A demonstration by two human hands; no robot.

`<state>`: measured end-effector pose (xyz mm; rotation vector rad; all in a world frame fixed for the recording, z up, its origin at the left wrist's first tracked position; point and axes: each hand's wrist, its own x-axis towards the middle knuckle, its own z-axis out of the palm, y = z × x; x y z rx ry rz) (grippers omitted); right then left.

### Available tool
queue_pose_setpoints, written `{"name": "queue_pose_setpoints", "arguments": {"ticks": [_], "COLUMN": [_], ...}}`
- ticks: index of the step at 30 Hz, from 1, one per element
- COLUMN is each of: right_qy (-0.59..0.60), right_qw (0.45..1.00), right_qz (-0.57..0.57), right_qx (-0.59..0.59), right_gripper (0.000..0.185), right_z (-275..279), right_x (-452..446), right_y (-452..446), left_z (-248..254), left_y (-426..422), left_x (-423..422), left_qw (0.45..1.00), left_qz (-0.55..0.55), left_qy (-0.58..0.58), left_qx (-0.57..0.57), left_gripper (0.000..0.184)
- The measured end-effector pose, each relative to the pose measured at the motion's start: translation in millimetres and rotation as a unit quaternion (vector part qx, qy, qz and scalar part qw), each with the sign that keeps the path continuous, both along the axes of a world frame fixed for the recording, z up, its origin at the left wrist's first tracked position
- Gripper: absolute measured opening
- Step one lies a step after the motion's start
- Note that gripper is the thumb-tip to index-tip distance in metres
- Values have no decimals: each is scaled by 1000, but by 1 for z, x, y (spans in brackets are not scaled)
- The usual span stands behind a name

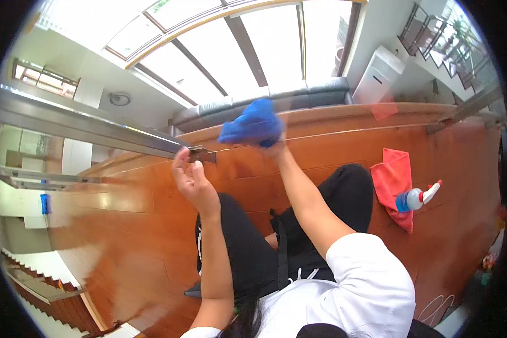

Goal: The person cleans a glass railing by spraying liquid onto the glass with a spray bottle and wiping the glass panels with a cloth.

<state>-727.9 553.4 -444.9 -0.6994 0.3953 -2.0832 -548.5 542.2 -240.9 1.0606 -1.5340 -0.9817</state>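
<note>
My right hand is stretched forward and grips a bunched blue cloth, which is slightly blurred. The cloth appears to be against a clear glass panel, whose lower edge runs as a thin pale line across the floor. My left hand is raised with fingers loosely bent and apart, holding nothing. It is close to the end of a metal post and a small metal clamp at the panel's corner. I cannot tell whether the fingertips touch the metal.
I sit cross-legged on a wooden floor. To my right, a spray bottle with blue liquid lies on a red cloth. Beyond the glass stand a dark sofa and a white cabinet. Another metal post stands at right.
</note>
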Motion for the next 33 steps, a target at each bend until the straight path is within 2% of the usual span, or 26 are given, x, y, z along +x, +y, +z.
{"name": "queue_pose_setpoints", "arguments": {"ticks": [1,2,3,5,6,8,9,12,13,14,16,18,19,20,21,22,23,25,26,27,29,31,32,33], "right_qy": [-208,-245,-276,-439,-438,-416,-403,-383,-437,-485,-369,-433,-430,-292,-328,-360,-310,-407,-406,-409,-323,-336,-337,-329], "right_qw": [962,952,940,868,868,864,861,850,865,865,890,856,859,952,942,929,927,889,887,870,885,904,899,899], "right_qz": [84,38,-8,-43,-49,-19,-1,33,10,-15,177,214,203,55,10,-37,-62,-160,-169,-176,-124,-167,-268,-274], "right_qx": [-154,-178,-202,-226,-228,-282,-309,-360,-247,-129,-201,-187,-190,-72,-72,-73,-201,-135,-139,-214,-312,-204,-86,-94], "right_gripper": [56,60,64,62,62,58,56,52,55,58,61,63,63,63,64,64,64,61,61,59,58,59,59,59], "right_z": [10,25,34,-3,0,3,5,3,0,-8,-60,-28,-22,-19,-4,12,20,17,7,-9,-2,-24,11,16], "right_x": [-21,-40,-64,-112,-115,-113,-113,-101,-97,-91,-75,-58,-62,-64,-74,-85,-98,-120,-140,-164,-185,-224,-226,-239], "right_y": [17,46,74,114,121,128,126,120,118,114,84,91,92,96,107,118,127,153,160,162,191,241,264,276], "left_z": [17,31,43,64,74,94,107,150,161,171,186,199,200,199,197,193,189,186,185,186,185,182,181,180], "left_y": [0,3,2,1,-1,-6,-4,4,6,12,27,35,42,54,63,63,59,45,40,41,36,43,47,49], "left_x": [-5,-5,-5,-7,-10,-22,-33,-63,-73,-86,-118,-153,-168,-182,-194,-206,-210,-215,-214,-214,-220,-220,-219,-219], "left_qw": [997,988,987,955,956,910,907,811,773,761,730,674,668,667,665,658,658,633,630,629,623,628,642,657], "left_qz": [-19,-38,-44,-36,-42,-41,-46,-48,-45,-55,-87,-124,-128,-129,-129,-122,-126,-66,-52,-56,-50,-50,-42,-35], "left_qy": [-23,-48,-52,-112,-110,-114,-111,-138,-145,-138,-114,-92,-110,-140,-172,-135,-131,-162,-188,-179,-151,-147,-163,-177], "left_qx": [-72,-143,-144,-271,-270,-397,-402,-566,-616,-631,-668,-723,-725,-720,-715,-731,-731,-754,-752,-754,-766,-763,-747,-732], "left_gripper": [29,28,28,32,32,35,35,42,43,45,48,50,53,53,54,56,56,58,58,58,60,57,57,56]}}
